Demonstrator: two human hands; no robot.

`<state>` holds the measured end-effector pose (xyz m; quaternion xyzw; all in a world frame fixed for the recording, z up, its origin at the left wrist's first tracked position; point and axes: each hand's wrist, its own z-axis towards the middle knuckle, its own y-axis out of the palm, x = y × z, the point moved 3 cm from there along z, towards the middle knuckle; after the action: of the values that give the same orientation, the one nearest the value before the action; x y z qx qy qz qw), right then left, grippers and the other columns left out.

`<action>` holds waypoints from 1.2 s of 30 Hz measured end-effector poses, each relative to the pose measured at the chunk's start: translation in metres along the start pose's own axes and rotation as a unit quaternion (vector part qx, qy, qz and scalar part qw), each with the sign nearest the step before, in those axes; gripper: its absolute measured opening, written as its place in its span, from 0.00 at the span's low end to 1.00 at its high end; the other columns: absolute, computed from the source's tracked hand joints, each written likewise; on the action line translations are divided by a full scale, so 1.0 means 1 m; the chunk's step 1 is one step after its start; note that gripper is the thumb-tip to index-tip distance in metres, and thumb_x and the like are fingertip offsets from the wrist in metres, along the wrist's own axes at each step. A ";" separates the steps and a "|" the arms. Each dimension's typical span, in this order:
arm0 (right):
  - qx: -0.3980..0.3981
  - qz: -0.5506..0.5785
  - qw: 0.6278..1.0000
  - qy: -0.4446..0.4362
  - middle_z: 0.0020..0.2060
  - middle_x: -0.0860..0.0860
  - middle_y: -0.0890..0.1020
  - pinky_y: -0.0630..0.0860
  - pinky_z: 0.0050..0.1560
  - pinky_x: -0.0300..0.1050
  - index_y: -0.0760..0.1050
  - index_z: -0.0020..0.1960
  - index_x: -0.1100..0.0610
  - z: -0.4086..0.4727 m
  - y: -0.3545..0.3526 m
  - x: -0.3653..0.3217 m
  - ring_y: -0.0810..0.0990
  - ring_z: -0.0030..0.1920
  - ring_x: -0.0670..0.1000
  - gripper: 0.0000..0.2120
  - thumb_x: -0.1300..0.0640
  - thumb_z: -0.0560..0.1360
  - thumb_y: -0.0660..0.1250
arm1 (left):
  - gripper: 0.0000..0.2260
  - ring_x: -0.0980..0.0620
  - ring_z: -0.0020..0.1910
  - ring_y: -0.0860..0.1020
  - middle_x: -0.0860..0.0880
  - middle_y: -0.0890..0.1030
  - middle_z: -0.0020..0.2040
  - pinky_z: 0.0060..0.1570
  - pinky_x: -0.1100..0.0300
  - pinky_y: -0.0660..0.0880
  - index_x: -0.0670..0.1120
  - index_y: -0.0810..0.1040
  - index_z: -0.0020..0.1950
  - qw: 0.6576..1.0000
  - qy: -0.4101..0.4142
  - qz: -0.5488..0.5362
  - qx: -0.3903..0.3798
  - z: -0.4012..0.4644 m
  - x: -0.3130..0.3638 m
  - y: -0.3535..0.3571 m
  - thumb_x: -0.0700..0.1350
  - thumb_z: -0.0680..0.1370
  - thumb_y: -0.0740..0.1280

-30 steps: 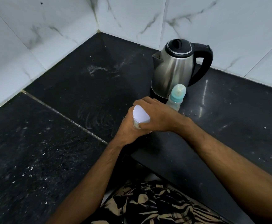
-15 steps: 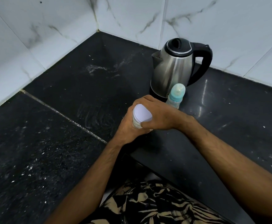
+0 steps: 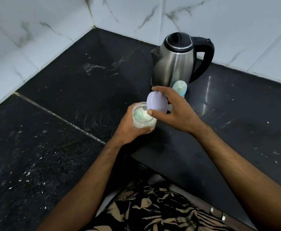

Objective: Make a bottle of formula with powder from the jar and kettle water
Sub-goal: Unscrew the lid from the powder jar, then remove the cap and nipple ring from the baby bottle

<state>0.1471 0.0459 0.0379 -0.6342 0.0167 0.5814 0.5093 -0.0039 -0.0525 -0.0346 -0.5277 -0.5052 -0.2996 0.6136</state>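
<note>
Two marble walls (image 3: 203, 17), black counter (image 3: 53, 147).

Bare forearms without sleeves, and a black garment (image 3: 154, 212) printed with tan leaf-like streaks at the waist.

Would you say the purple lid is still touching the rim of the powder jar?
Cannot tell. In the head view, the right hand holds the lid tilted over the jar; its lower edge overlaps the rim, so no gap shows.
</note>
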 end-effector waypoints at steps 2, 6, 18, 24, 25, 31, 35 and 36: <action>0.027 0.000 1.000 0.006 0.64 0.42 0.73 0.74 0.61 0.45 0.68 0.70 0.50 -0.010 -0.001 0.006 0.72 0.63 0.45 0.32 0.45 0.71 0.76 | 0.40 0.63 0.61 0.75 0.60 0.74 0.63 0.57 0.67 0.73 0.52 0.64 0.71 1.000 0.008 0.003 -0.002 0.001 -0.002 0.000 0.43 0.65 0.81; 0.050 0.053 0.997 0.031 0.63 0.44 0.75 0.77 0.56 0.40 0.69 0.69 0.53 -0.027 -0.001 0.017 0.74 0.62 0.45 0.33 0.45 0.69 0.77 | 0.41 0.62 0.62 0.74 0.60 0.75 0.63 0.62 0.60 0.73 0.52 0.64 0.71 1.000 0.006 0.014 -0.004 0.004 -0.003 -0.001 0.49 0.63 0.81; 0.002 0.111 0.992 0.050 0.61 0.48 0.73 0.74 0.64 0.47 0.72 0.58 0.53 -0.103 0.040 0.048 0.73 0.65 0.49 0.27 0.57 0.65 0.81 | 0.40 0.61 0.63 0.73 0.54 0.75 0.64 0.63 0.65 0.70 0.47 0.65 0.71 1.000 0.015 0.016 -0.009 0.008 -0.008 -0.002 0.45 0.63 0.80; -0.020 0.074 0.995 0.065 0.64 0.48 0.71 0.67 0.65 0.36 0.70 0.54 0.52 -0.110 0.052 0.066 0.69 0.68 0.45 0.26 0.54 0.64 0.81 | 0.41 0.62 0.64 0.72 0.55 0.74 0.65 0.63 0.66 0.70 0.48 0.64 0.71 1.000 0.009 0.015 -0.015 0.007 -0.007 -0.002 0.48 0.62 0.80; -0.025 0.068 0.995 0.067 0.63 0.47 0.70 0.67 0.64 0.35 0.70 0.55 0.51 -0.111 0.054 0.068 0.69 0.68 0.44 0.26 0.53 0.64 0.81 | 0.42 0.62 0.64 0.72 0.55 0.74 0.65 0.63 0.66 0.69 0.48 0.64 0.71 1.000 0.009 0.014 -0.015 0.007 -0.007 -0.003 0.48 0.62 0.80; -0.073 0.023 0.995 0.072 0.64 0.43 0.67 0.67 0.62 0.29 0.67 0.59 0.48 -0.115 0.060 0.078 0.68 0.66 0.42 0.29 0.49 0.65 0.80 | 0.43 0.61 0.64 0.73 0.55 0.74 0.65 0.63 0.65 0.70 0.49 0.64 0.71 1.000 0.004 0.014 -0.012 0.006 -0.008 -0.003 0.51 0.61 0.80; -0.092 0.003 0.993 0.076 0.66 0.42 0.64 0.62 0.58 0.22 0.67 0.61 0.47 -0.115 0.061 0.078 0.67 0.65 0.42 0.31 0.50 0.65 0.80 | 0.42 0.64 0.63 0.72 0.56 0.73 0.65 0.61 0.70 0.69 0.48 0.64 0.71 1.000 0.001 0.016 -0.011 0.005 -0.007 -0.002 0.47 0.62 0.80; -0.096 0.002 0.993 0.076 0.66 0.41 0.64 0.62 0.58 0.21 0.67 0.61 0.48 -0.115 0.061 0.078 0.67 0.66 0.42 0.31 0.50 0.65 0.80 | 0.42 0.64 0.63 0.72 0.57 0.73 0.65 0.61 0.70 0.69 0.49 0.64 0.72 1.000 0.000 0.018 -0.010 0.004 -0.007 -0.003 0.47 0.62 0.80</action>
<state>0.2178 -0.0155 -0.0812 -0.7224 0.0010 0.5314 0.4425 -0.0098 -0.0502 -0.0403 -0.5425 -0.4926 -0.2942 0.6136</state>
